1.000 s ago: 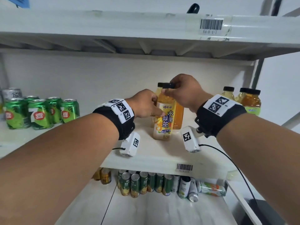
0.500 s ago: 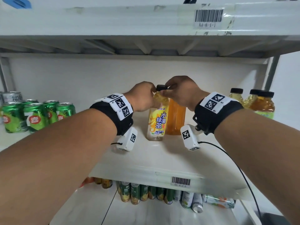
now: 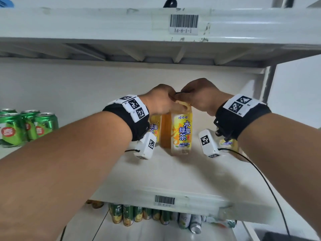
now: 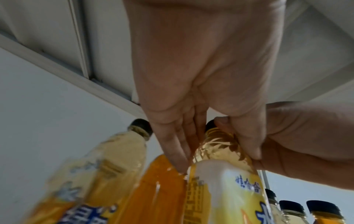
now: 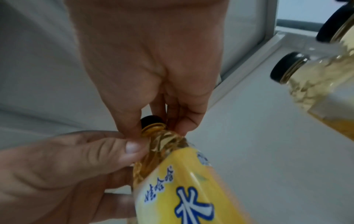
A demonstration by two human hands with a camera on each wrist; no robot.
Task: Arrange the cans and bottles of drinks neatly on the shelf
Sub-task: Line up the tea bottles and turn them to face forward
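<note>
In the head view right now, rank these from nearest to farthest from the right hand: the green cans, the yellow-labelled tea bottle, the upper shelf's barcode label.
1. The yellow-labelled tea bottle: right hand pinches its neck, centre shelf.
2. The upper shelf's barcode label: above the hand, on the shelf edge.
3. The green cans: far left, same shelf.

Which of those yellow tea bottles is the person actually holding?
The front bottle, label facing us: both hands, left hand and right hand, pinch its neck. The bottle behind and the bottles at right stand untouched.
</note>
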